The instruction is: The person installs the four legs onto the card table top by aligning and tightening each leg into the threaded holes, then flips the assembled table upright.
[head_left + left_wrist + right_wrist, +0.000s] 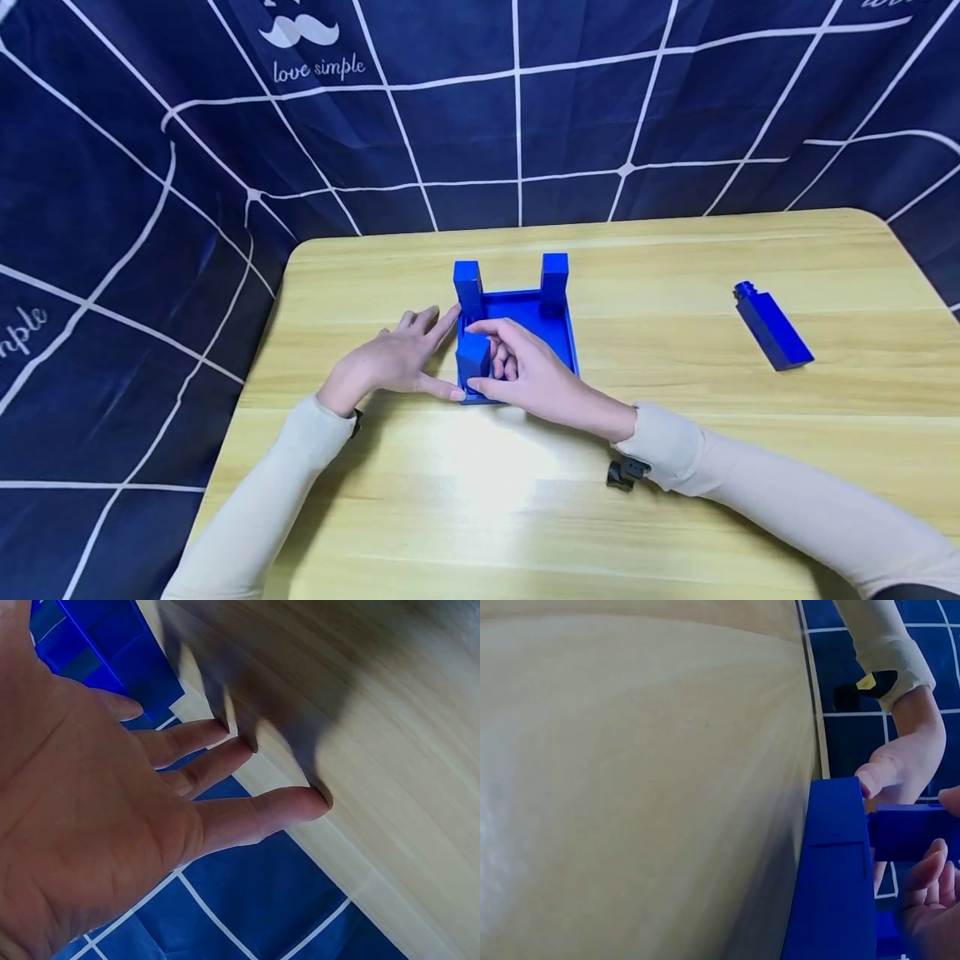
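A square blue plastic base with a raised rim lies on the table, with blue square posts upright at its far left and far right corners. At the near-left corner stands another blue post. My right hand pinches that post between thumb and fingers; its lower end is hidden in the head view. In the right wrist view the post meets the base. My left hand, fingers spread, touches the base's left side with thumb and a fingertip.
A loose blue post with a threaded end lies on its side on the right of the wooden table. Behind and to the left hangs a dark blue cloth with white lines.
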### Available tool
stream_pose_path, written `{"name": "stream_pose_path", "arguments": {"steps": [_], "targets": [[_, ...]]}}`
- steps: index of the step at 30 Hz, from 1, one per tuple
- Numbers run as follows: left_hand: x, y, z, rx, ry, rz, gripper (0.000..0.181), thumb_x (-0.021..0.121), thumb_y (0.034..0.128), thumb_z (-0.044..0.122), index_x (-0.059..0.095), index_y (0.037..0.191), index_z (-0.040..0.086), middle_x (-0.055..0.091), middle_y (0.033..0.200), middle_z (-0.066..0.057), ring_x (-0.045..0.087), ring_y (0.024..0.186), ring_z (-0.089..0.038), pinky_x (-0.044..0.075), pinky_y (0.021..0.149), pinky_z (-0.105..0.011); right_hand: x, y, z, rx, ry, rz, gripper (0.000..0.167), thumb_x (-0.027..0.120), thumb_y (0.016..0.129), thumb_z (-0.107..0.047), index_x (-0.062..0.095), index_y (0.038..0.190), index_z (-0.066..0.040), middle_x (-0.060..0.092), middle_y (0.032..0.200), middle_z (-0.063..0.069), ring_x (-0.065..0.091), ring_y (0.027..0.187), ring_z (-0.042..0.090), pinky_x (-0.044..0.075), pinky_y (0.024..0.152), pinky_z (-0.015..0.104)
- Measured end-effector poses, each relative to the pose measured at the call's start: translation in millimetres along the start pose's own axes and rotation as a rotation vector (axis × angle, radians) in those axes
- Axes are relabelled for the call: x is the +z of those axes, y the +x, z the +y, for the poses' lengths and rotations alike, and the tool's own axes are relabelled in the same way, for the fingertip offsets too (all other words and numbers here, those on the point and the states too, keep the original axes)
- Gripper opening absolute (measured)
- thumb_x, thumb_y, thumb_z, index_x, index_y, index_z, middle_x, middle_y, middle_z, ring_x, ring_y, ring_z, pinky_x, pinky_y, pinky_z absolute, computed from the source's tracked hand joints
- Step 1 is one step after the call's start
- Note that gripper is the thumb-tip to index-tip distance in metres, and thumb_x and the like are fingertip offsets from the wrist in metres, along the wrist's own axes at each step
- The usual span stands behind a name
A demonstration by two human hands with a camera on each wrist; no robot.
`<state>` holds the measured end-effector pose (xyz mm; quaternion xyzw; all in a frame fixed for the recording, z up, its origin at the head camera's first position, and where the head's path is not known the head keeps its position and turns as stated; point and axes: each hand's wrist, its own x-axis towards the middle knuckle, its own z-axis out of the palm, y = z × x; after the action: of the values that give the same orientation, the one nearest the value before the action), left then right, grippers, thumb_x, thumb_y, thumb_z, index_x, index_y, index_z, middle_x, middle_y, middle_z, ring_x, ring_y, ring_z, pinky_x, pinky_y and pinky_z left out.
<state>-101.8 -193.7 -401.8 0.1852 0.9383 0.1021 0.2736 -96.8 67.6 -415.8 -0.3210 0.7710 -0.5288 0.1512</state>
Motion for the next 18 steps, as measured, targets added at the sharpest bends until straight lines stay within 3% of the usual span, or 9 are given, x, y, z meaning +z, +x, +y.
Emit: {"name": "stream_pose_path", "arguments": {"steps": [12, 18], "targets": [[1.6, 0.0, -0.5, 0.002, -0.012, 0.004, 0.135, 0.073, 0.0855, 0.084, -0.008, 0.177, 0.025, 0.008, 0.179, -0.024, 0.016, 0.161, -0.051, 0.033, 0.111, -0.082, 1.3, -0.9, 3.8, 0.041, -0.013, 0.009, 0.056, 0.096, 0.089, -0.026, 0.066, 0.135, -0.013, 0.064, 0.093, -0.001, 0.060, 0.075, 0.017, 0.050, 0.065, 0.028], [1.4, 0.5, -0.6, -0.006, -0.009, 0.000, 0.135, 0.072, 0.0854, 0.085, -0.008, 0.177, 0.026, 0.008, 0.180, -0.023, 0.016, 0.161, -0.050, 0.033, 0.111, -0.082, 2.5, -1.4, 4.1, 0.026, 0.003, 0.009, 0.044, 0.093, 0.092, -0.020, 0.065, 0.126, -0.014, 0.066, 0.095, -0.002, 0.062, 0.075, 0.016, 0.051, 0.067, 0.026]]}}
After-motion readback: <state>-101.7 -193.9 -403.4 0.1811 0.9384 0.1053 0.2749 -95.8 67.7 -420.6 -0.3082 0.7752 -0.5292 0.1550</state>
